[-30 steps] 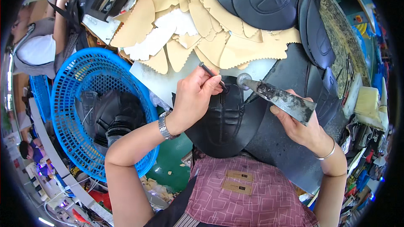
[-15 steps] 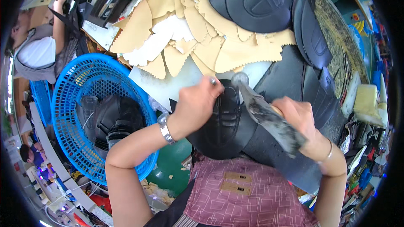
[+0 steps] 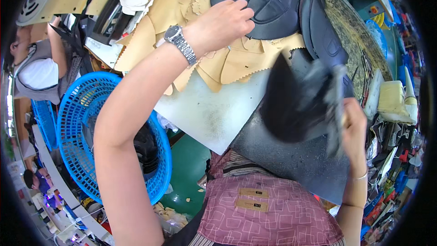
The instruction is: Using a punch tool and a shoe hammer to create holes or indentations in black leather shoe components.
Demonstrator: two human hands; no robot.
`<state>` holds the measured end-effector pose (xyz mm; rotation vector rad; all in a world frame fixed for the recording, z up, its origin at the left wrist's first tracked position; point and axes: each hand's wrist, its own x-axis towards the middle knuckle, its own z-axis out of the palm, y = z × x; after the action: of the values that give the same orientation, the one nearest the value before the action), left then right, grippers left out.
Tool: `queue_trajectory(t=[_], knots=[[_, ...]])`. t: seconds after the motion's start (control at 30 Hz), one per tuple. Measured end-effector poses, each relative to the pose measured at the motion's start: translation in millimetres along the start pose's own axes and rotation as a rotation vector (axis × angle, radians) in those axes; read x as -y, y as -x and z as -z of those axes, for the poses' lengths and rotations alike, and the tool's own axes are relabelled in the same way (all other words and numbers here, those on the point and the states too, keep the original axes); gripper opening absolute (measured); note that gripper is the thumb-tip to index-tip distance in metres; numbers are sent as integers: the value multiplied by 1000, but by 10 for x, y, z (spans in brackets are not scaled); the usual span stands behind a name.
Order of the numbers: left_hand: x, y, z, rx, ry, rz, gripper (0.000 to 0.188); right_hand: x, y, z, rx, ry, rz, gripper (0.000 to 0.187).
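Note:
My left hand [image 3: 227, 23], with a metal watch at the wrist, reaches over the stacked dark moulded pads [image 3: 277, 7] at the back. Its fingers are bent at the stack's left edge; their tips and anything in them are hidden. At the right, my right hand [image 3: 354, 130] is closed round a smudged grey-black, rag-like thing [image 3: 336, 114], badly blurred. Just left of it a black moulded pad [image 3: 289, 102] is smeared by motion, above the dark board [image 3: 296, 159]. Whether the right fingers also grip this pad I cannot tell.
Beige jagged-edged sheets [image 3: 236, 66] are heaped at the back over a pale board [image 3: 214, 109]. A blue basket [image 3: 165, 173] at my left holds black pads [image 3: 148, 152]. A yellowish block [image 3: 391, 102] stands at the right. Another person [image 3: 41, 66] is at the far left.
My left hand has moved up and away to the stack of pads. The black pad has left its place before me and swung right, with my right hand shifting right and slightly down.

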<state>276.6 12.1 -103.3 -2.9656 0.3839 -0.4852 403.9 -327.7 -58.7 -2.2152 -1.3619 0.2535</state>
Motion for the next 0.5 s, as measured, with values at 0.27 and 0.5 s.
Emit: queue_trajectory(t=[0.27, 0.5], knots=[[-672, 54, 488, -131, 419, 30, 12, -819, 164, 85, -253, 482, -154, 26], [-1914, 822, 878, 420, 1075, 287, 15, 319, -124, -173, 319, -416, 95, 27]])
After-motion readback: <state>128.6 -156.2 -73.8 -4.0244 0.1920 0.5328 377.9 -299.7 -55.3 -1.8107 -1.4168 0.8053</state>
